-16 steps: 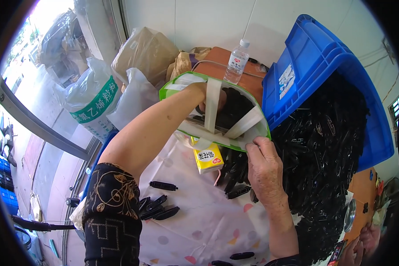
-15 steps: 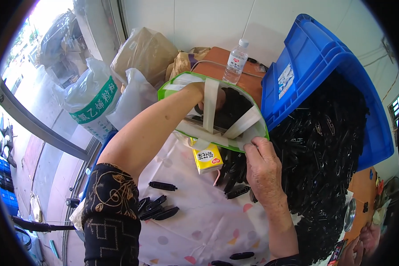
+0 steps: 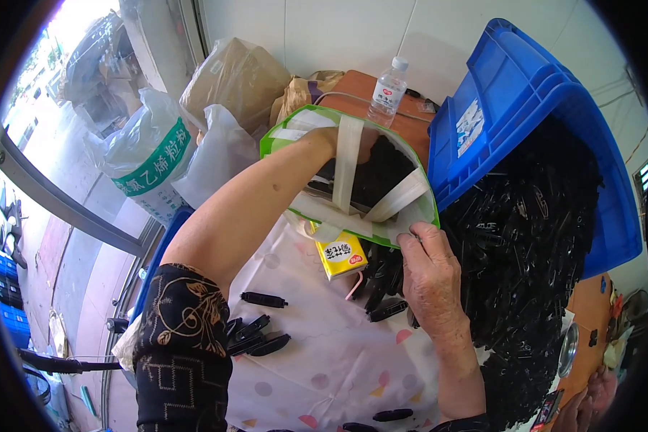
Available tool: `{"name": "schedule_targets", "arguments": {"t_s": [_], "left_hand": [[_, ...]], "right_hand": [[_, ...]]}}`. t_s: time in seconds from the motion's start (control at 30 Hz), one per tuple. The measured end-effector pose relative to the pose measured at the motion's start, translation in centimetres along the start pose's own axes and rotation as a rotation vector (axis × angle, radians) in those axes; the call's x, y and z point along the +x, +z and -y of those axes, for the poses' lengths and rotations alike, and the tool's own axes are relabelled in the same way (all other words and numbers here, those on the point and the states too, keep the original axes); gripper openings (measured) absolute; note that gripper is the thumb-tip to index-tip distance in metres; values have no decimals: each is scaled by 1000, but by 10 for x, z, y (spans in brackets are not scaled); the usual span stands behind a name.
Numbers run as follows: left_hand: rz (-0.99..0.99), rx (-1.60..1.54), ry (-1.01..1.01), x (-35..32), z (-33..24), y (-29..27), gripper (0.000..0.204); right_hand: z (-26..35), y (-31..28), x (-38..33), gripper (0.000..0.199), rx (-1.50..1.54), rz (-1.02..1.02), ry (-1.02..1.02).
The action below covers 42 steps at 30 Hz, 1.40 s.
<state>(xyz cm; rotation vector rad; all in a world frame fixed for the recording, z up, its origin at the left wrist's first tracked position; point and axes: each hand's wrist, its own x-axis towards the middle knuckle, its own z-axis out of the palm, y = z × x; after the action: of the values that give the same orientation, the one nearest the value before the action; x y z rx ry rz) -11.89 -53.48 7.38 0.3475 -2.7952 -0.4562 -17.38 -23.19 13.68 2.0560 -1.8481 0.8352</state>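
Note:
A green-edged bag [image 3: 410,222] with a white lining and pale straps stands with its mouth gaping towards me. My left hand [image 3: 325,142] reaches into it, crossed by one strap; its fingers are mostly hidden, so I cannot tell whether they hold anything. Dark material [image 3: 386,173] shows inside the bag. At the bag's near right edge, my right hand [image 3: 432,270] pinches the rim between thumb and fingers. Just below the bag, a yellow drink carton [image 3: 343,253] with a pink straw lies beside several black plastic pieces [image 3: 387,311].
A large blue crate [image 3: 504,93] lies tipped at the right, with a heap of black pieces [image 3: 511,288] spilling from it. Behind the bag stands a clear water bottle [image 3: 387,97]. Plastic sacks [image 3: 147,155] are at the left. Another person's hands [image 3: 590,396] show at lower right.
The bag's far edge has risen slightly, and my left hand has shifted a little inside it. My right hand keeps its hold on the rim. The view has tilted slightly.

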Motion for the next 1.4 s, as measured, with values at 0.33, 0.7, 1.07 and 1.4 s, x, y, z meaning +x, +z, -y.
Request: {"name": "schedule_targets", "arguments": {"t_s": [0.33,0.7,1.07,1.4], "left_hand": [[361,377,-136,-21,-7,1,27],[431,75,-472,-23,-14,-17,54],[260,-403,-504,-25,-5,-21,62],[17,362,-122,-48,-107,-102,22]], "right_hand": [[0,2,-5,23,-10,21,-34],[1,2,-1,24,-25,28,-45],[-3,9,7,25,0,-70,-51],[-22,15,28,16,14,-151,26]]}}
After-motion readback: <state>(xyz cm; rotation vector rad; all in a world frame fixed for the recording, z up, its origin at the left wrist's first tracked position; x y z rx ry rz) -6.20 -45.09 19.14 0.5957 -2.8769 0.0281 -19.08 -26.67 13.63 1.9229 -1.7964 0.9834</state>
